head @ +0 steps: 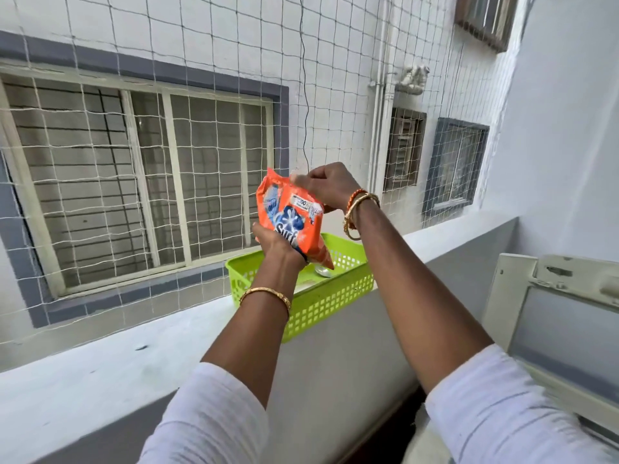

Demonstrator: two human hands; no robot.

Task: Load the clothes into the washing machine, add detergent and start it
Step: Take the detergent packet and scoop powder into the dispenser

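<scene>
Head view showed the left hand [273,241] gripping the detergent packet [290,217] from below, while the right hand [326,185] pinched its top edge, perhaps opening it; blur hid the fingertips. A green basket [331,296] sat just beneath both hands on the ledge [134,356]. Tugging too sharply might have spilled powder over that ledge.

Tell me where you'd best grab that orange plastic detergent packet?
Hold the orange plastic detergent packet around its bulging lower body from below, as the left hand does. The crumpled top is for the right hand to pinch from above.
</scene>
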